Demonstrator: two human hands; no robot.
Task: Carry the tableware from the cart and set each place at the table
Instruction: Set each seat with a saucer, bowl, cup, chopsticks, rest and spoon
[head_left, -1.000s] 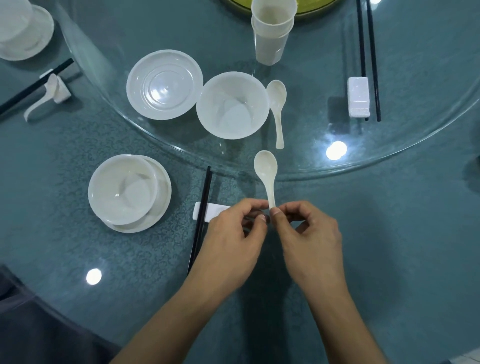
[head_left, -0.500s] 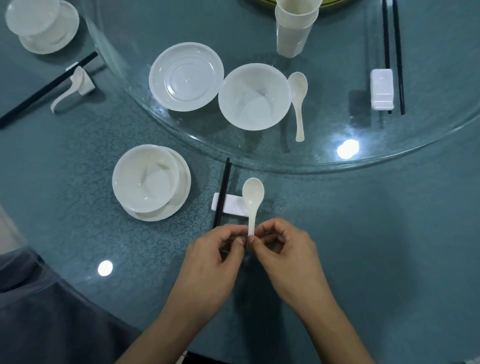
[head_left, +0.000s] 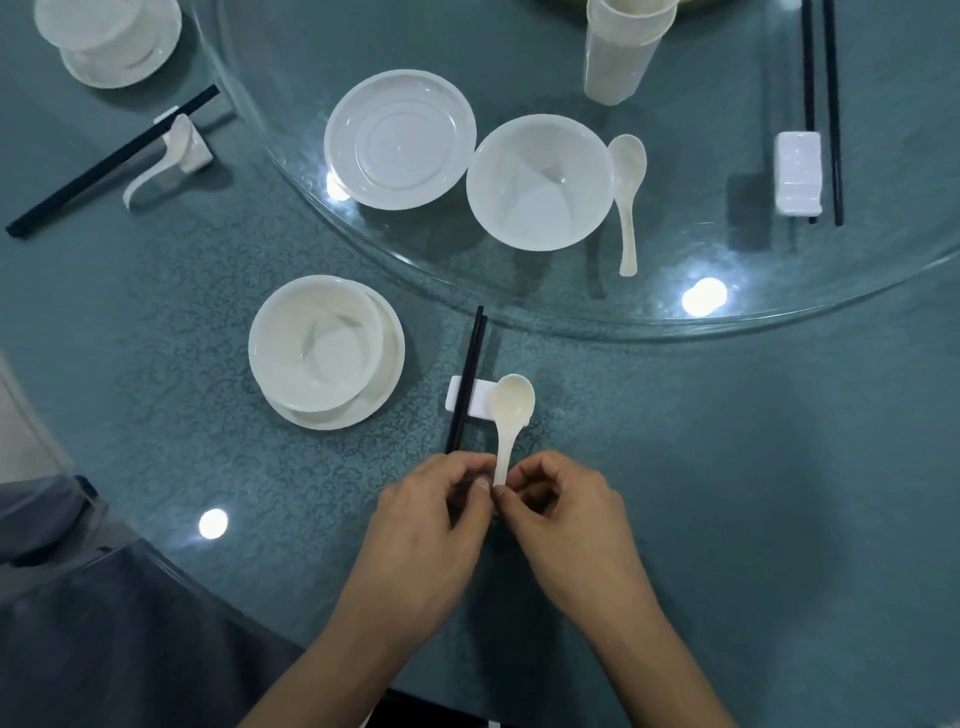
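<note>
A white spoon (head_left: 511, 410) lies with its bowl on the right end of a white rest (head_left: 480, 402), handle toward me. My left hand (head_left: 431, 525) and my right hand (head_left: 566, 519) both pinch the handle's end. Black chopsticks (head_left: 467, 376) cross the rest's left part, their near ends hidden under my left hand. A white bowl on a plate (head_left: 324, 348) stands to the left of the rest.
On the glass turntable (head_left: 779, 312) stand a plate (head_left: 400, 137), a bowl (head_left: 540, 182), a second spoon (head_left: 627, 192), stacked cups (head_left: 621, 47) and chopsticks on a rest (head_left: 797, 171). Far left is another setting (head_left: 111, 39) with chopsticks (head_left: 111, 161). A grey chair (head_left: 104, 623) stands at lower left.
The spoon has come down and left from near the turntable's edge onto the rest beside the chopsticks. Both hands stayed pinching its handle.
</note>
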